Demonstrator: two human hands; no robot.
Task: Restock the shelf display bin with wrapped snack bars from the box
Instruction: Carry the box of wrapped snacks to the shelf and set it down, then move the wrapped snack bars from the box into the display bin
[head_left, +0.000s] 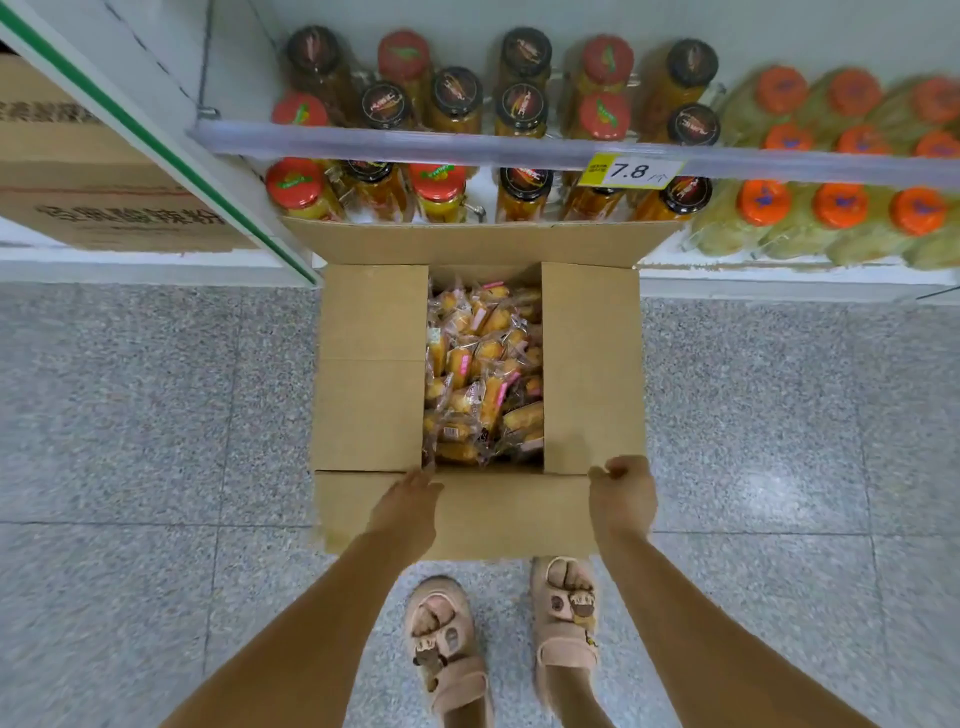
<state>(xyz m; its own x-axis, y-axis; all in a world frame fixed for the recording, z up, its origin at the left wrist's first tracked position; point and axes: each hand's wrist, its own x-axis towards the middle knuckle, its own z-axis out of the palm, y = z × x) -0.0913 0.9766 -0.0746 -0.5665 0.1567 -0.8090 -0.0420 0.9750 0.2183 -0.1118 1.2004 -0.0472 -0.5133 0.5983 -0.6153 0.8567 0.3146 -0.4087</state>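
Head view: box (371, 364) on floor (156, 415) at the shelf foot, wrapped snack bars (483, 374) heaped inside. Left hand (410, 501) flat on near flap (511, 514), fingers straight, holding nothing. Right hand (623, 493) curled on right flap (592, 364) corner, probably to clear access. Bin unseen.

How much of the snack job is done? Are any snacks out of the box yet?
Only the start. Done: the cardboard box sits on the floor with its flaps open, packed with wrapped snack bars. In hand: no bar yet; the left hand rests on the near flap and the right hand curls round a flap corner. Left: all the moving, and the display bin isn't in view.
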